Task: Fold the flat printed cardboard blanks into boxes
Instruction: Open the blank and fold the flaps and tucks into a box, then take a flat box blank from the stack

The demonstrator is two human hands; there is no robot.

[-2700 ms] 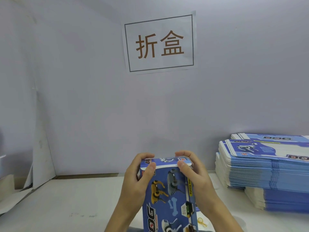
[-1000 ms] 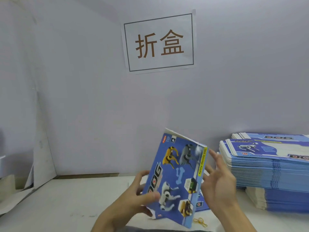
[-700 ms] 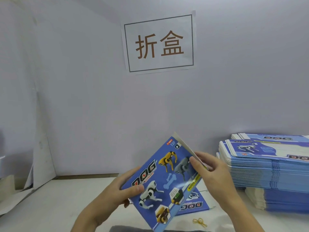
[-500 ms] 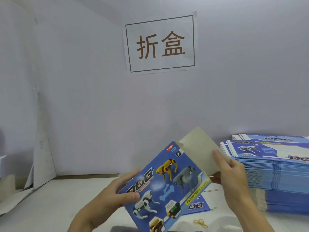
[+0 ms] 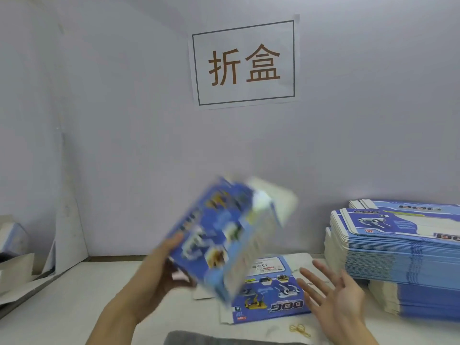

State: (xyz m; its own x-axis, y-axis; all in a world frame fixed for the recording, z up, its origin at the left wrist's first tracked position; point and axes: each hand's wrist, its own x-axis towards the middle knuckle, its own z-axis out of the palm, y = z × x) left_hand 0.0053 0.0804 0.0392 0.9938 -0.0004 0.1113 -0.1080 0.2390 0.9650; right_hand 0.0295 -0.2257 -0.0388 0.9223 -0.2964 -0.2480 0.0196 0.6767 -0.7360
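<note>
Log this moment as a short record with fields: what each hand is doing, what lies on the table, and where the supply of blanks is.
left hand: grips the blurred blue printed cardboard box, raised and tilted
right hand: open, fingers spread, holding nothing
white table: one flat blue printed blank, a yellow rubber band
supply: tall stack of flat blue blanks at right
wall: paper sign

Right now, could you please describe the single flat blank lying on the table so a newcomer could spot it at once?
Start at the tall stack of blanks on the table's right side. Just left of it, nearer the person, lies the single flat blank, beside the open right hand. Unlike its neighbours, it lies alone, unstacked, with a yellow rubber band before it.
</note>
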